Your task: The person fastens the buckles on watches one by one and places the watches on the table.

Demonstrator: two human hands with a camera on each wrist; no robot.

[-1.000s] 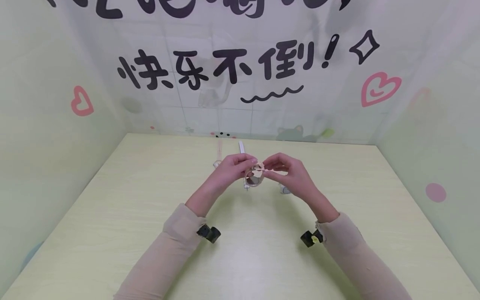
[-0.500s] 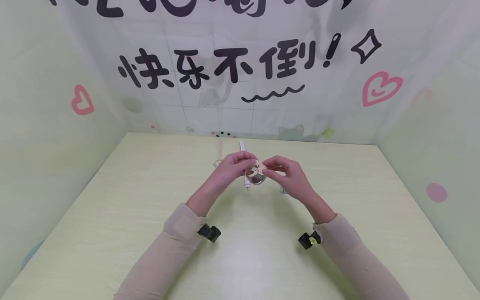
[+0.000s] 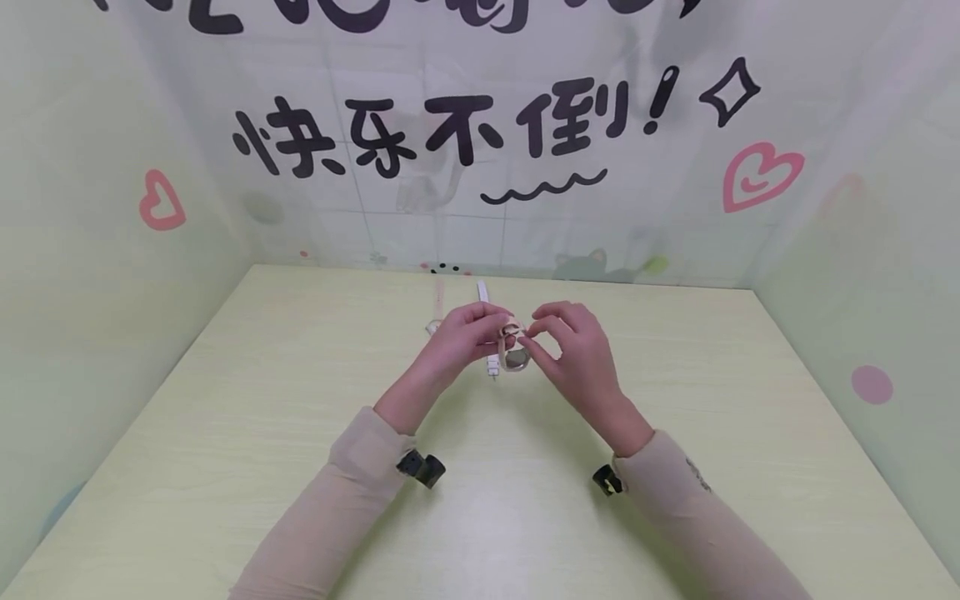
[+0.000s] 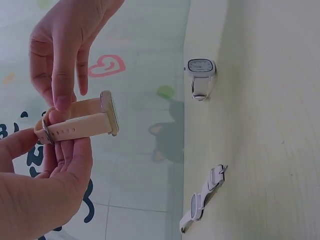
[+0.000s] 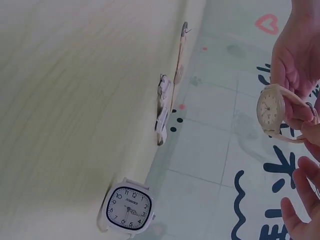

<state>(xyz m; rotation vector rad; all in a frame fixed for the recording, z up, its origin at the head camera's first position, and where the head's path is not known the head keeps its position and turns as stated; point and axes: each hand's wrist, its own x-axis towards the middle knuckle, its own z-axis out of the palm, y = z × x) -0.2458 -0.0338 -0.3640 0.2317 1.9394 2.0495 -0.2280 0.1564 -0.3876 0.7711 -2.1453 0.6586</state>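
Note:
A wristwatch with a pale peach strap (image 3: 517,360) is held up above the table between both hands. My left hand (image 3: 459,343) grips the buckled part of its strap; in the left wrist view the metal buckle and a row of holes show beside the thumb. My right hand (image 3: 581,362) pinches at the strap from the other side, its fingertips close to the left fingers. The strap forms a closed loop, and the round white dial (image 5: 270,109) faces away from the left hand in the right wrist view.
Behind the hands lie a white-strapped watch (image 3: 492,365) and a pink-strapped watch (image 3: 438,298). A white watch with a squarish dial (image 5: 129,209) stands on the table (image 3: 480,517) to the right, hidden behind the right hand in the head view. Printed curtain walls surround the table.
The held watch has turned and shifted slightly right. My right hand has changed its hold on the strap, its wrist moving a little left and now covering the squarish watch.

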